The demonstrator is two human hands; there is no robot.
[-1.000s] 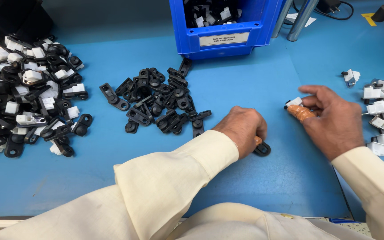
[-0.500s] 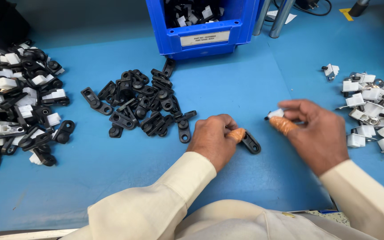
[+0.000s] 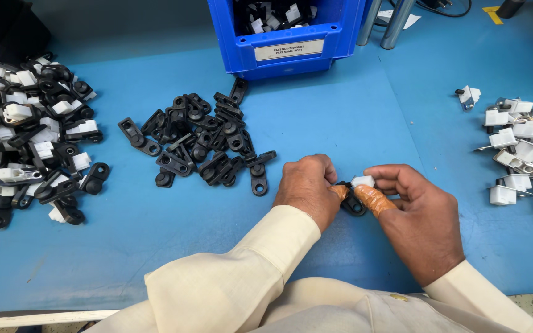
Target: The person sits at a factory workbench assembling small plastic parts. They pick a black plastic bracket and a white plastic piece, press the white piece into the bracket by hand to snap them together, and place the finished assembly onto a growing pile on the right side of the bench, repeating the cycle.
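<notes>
Left hand (image 3: 306,188) and right hand (image 3: 417,216) meet at mid-table, fingers pinched shut together on a small black bracket (image 3: 351,203) with a white clip (image 3: 363,181) on top; orange tape on the fingertips (image 3: 374,198). Pile of black brackets (image 3: 202,142) just left of the hands, bare blue table (image 3: 124,246) between it and the near edge. Mixed pile (image 3: 26,135) at left edge, white clips (image 3: 522,157) at right edge, blue bin (image 3: 291,46) at the far side.

Black plastic brackets (image 3: 202,145), white clips (image 3: 522,160), blue bin (image 3: 285,37), blue table (image 3: 365,117), cream sleeves (image 3: 242,271), orange-brown taped fingertips (image 3: 374,198).
</notes>
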